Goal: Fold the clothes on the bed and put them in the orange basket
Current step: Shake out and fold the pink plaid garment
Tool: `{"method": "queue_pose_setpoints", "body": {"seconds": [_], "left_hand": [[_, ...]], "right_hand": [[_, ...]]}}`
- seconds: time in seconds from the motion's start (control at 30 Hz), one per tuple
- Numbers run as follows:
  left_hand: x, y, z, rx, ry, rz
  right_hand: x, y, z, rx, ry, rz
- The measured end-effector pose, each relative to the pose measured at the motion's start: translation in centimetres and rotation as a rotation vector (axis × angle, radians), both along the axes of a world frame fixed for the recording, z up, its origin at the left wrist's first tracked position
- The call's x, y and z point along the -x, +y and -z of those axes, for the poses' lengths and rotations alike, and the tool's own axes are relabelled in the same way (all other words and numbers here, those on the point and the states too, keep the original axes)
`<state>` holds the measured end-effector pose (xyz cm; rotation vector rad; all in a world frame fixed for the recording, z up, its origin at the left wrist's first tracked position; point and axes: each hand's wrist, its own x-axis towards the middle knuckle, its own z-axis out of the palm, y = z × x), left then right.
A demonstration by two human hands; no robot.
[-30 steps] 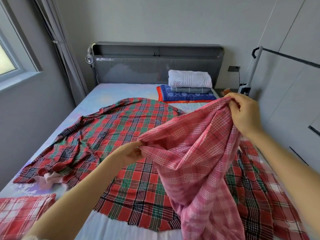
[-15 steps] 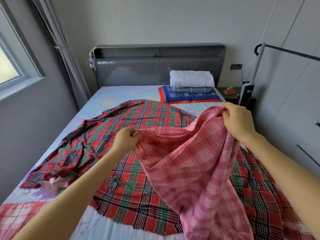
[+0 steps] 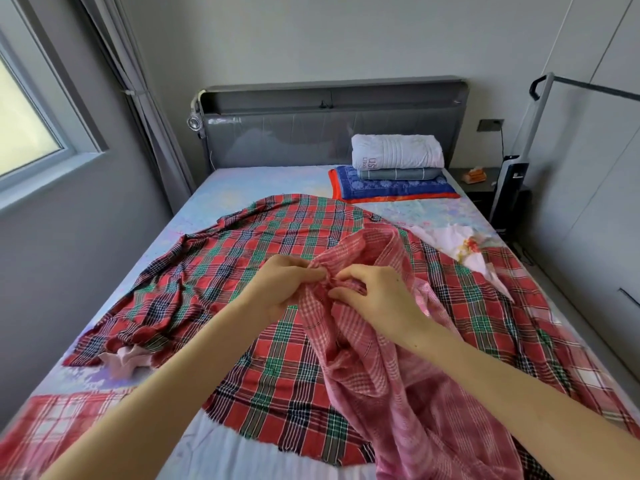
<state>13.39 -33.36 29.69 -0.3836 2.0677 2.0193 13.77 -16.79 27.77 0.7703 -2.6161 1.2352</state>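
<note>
A pink checked cloth (image 3: 398, 386) hangs bunched in front of me over the bed (image 3: 242, 181). My left hand (image 3: 284, 285) and my right hand (image 3: 374, 296) meet at its top edge, and each pinches the fabric there. Beneath it a large red and green plaid cloth (image 3: 242, 271) lies spread and rumpled across the mattress. A folded red checked cloth (image 3: 59, 420) lies at the near left corner. No orange basket is in view.
Folded bedding, white (image 3: 398, 150) over grey over a blue and orange blanket (image 3: 394, 188), is stacked by the grey headboard (image 3: 311, 133). A white floral cloth (image 3: 457, 247) lies at the right, a small pink piece (image 3: 124, 358) at the left. A window is left; wardrobe doors and a nightstand (image 3: 481, 178) right.
My hands were apart, holding the pink cloth's top edge stretched wide. They have come together at the middle, bringing the two corners to meet, and the cloth now hangs doubled and lower.
</note>
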Motion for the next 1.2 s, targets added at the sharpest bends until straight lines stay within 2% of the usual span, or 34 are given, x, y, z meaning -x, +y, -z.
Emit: {"method": "queue_pose_setpoints", "body": {"seconds": [0.17, 0.23, 0.33, 0.4, 0.57, 0.73, 0.87, 0.97, 1.2], "left_hand": [[-0.4, 0.3, -0.4, 0.021, 0.013, 0.001], [-0.7, 0.1, -0.8, -0.091, -0.049, 0.072], [-1.4, -0.6, -1.1, -0.358, -0.201, 0.129], [-1.8, -0.9, -0.8, -0.422, -0.252, 0.146], [-2.0, -1.1, -0.1, -0.211, -0.182, 0.042], [-1.7, -1.3, 0.1, 0.378, 0.148, -0.172], [-1.6, -0.4, 0.1, 0.577, 0.263, -0.082], [-1.6, -0.1, 0.2, 0.587, 0.228, -0.020], [-1.5, 0.0, -0.4, 0.244, 0.003, -0.005]], "right_hand": [[-0.2, -0.7, 0.3, 0.006, -0.079, -0.009], [-0.1, -0.8, 0.5, 0.033, -0.109, -0.015], [0.3, -1.0, 0.9, 0.079, -0.146, 0.000], [0.5, -1.0, 1.3, 0.091, -0.168, 0.011], [0.5, -1.0, 1.7, 0.117, -0.249, -0.016], [0.2, -0.9, 1.2, 0.129, -0.264, 0.034], [-0.6, -2.1, 0.6, 0.170, -0.268, 0.010], [-1.0, -2.6, 0.3, 0.211, -0.254, 0.003], [-1.3, -2.8, 0.6, 0.156, -0.204, -0.013]]}}
